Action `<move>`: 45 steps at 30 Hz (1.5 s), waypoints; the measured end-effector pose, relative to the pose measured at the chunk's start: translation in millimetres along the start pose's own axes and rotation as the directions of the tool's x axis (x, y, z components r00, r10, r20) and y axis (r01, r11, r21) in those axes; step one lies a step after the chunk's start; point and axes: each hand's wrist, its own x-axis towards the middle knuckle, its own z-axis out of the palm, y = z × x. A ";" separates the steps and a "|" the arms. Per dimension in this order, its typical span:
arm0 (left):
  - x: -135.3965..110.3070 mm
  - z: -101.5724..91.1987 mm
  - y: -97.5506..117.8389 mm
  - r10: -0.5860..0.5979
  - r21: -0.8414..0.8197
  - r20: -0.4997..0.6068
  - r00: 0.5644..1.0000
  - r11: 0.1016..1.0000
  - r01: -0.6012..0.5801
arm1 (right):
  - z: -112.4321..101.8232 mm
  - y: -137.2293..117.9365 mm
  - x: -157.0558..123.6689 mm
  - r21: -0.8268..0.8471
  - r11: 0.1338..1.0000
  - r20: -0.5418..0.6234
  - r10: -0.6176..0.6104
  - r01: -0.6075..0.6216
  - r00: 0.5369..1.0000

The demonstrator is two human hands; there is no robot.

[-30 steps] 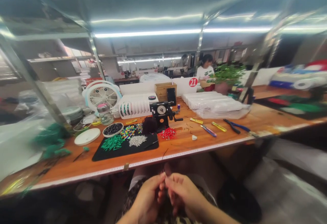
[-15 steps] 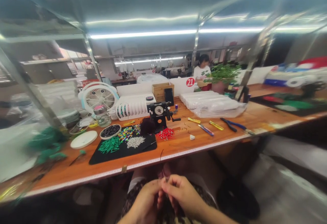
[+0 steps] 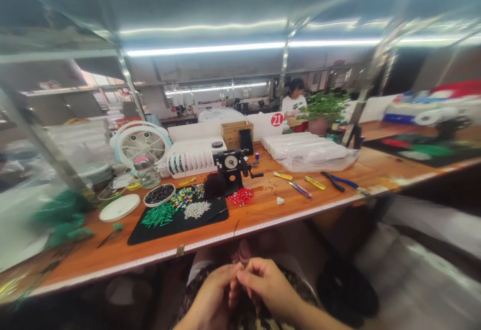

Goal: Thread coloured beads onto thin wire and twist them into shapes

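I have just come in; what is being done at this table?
A person's left hand and right hand meet in front of the table, fingers pinched; anything between them is too small to make out. On the table, green pieces and silver pieces lie on a mat, and red pieces near a machine.

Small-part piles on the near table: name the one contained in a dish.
The black pieces, at the left, fill the round pale-rimmed dish; the green pile, silver pile, multicoloured pile and red pile lie loose, without one.
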 end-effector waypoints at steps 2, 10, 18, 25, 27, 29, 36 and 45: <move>0.4 -0.6 0.1 -0.008 0.015 0.001 1.000 1.000 0.008 | 1.0 1.3 1.8 -0.032 0.999 -0.013 -0.013 0.013 1.000; 6.2 -6.3 -2.3 -0.068 -0.022 -0.012 0.998 0.997 0.067 | 2.5 9.4 5.9 -0.034 0.999 -0.002 -0.042 0.042 0.999; 4.3 -4.7 -1.4 -0.083 -0.089 -0.021 0.996 0.993 0.081 | 1.4 9.4 5.9 -0.029 0.999 0.001 -0.031 0.031 1.000; 8.1 -7.8 -4.2 -0.063 -0.106 -0.033 0.997 0.993 0.059 | 3.8 11.4 6.3 -0.027 0.999 -0.009 -0.019 0.019 1.000; 7.7 -8.0 -4.4 -0.057 -0.097 -0.022 0.998 0.994 0.055 | 2.7 10.0 5.4 -0.038 0.999 0.001 -0.010 0.010 1.000; 7.2 -8.4 -4.2 -0.027 -0.075 -0.015 1.000 0.997 0.026 | -0.8 4.7 4.5 -0.077 0.997 0.001 -0.022 0.022 1.000; 14.3 -15.6 -13.3 0.089 0.159 0.035 0.995 0.983 -0.094 | -9.5 -18.9 15.2 -0.106 0.994 -0.028 -0.009 0.006 1.000; 14.2 5.1 51.2 0.260 0.792 0.198 0.945 0.525 -0.311 | -19.2 -28.8 8.3 0.040 0.963 -0.157 -0.256 0.265 0.954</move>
